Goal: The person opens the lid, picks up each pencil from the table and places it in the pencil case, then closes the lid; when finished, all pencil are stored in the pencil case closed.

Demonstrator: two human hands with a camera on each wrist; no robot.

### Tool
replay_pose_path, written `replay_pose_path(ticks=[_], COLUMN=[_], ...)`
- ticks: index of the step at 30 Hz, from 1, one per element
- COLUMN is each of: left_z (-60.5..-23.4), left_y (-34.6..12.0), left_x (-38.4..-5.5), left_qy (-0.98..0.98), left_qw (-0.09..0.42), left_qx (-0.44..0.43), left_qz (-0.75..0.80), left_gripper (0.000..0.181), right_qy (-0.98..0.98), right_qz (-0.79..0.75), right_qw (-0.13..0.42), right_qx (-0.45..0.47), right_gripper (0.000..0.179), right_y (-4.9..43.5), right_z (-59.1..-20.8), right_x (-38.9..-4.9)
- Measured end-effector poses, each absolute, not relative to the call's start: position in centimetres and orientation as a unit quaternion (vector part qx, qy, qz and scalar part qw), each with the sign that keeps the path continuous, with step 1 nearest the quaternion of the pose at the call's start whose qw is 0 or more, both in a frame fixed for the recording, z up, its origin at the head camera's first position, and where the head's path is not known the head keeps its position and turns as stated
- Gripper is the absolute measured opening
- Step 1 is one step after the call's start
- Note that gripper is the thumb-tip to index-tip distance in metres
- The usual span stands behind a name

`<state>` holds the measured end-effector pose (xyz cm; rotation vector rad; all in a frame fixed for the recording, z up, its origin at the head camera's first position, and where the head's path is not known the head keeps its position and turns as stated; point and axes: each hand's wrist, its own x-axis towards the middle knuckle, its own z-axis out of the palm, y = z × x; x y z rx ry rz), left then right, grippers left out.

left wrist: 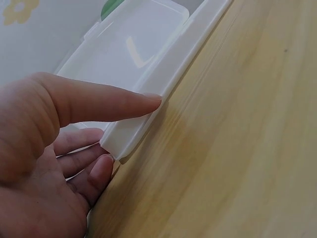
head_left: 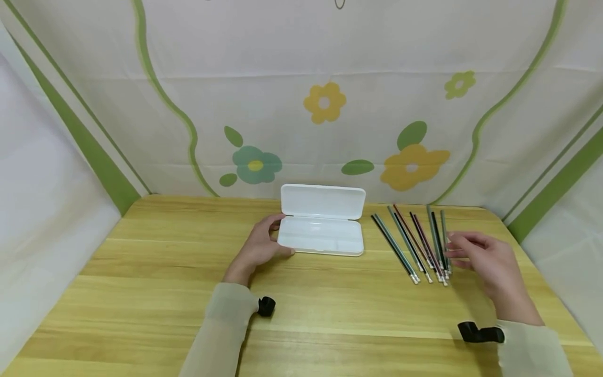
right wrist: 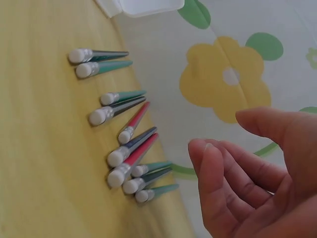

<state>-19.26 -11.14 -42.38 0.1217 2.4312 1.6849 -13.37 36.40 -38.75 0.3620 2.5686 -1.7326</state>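
An open white pencil case [head_left: 322, 238] lies on the table with its lid [head_left: 323, 201] raised at the back. The left hand [head_left: 261, 242] grips the case's left end. In the left wrist view its thumb [left wrist: 133, 105] lies along the case's front wall, and the other fingers reach round the end. Several pencils [head_left: 400, 248] with white erasers, in green, black and red, lie loosely side by side to the right of the case, eraser ends toward the person. Beside the rightmost pencils hovers the right hand [head_left: 492, 264], fingers loosely bent, thumb apart from them, nothing held.
The wooden table [head_left: 344, 314] meets a white curtain [head_left: 264, 94] printed with flowers along its back edge. A black wrist mount [head_left: 266, 306] sits on the left sleeve and another black mount [head_left: 479, 333] on the right one.
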Motion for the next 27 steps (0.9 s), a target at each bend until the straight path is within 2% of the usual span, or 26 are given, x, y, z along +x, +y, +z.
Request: replay_pose_path(ticks=[5,14,27], left_z=[-42.4,-42.5,-42.6], left_y=[-11.1,-10.9,-11.2], left_x=[-19.3,-19.4,-19.4], left_qy=[0.815,0.815,0.816], left_qw=[0.089,0.088,0.089], left_qx=[0.040,0.042,0.045], left_qz=[0.572,0.572,0.569], left_gripper=[0.094,0.094,0.095], right_qy=[0.834,0.849,0.877], right_qz=[-0.537,-0.507,-0.445], right_qw=[0.031,0.053,0.114], right_qx=[0.122,0.138,0.139], right_gripper=[0.052,0.047,0.063], right_y=[37.0,37.9,38.4], right_z=[-39.4,-40.1,-40.7], right_x=[-13.2,-12.7,-12.8])
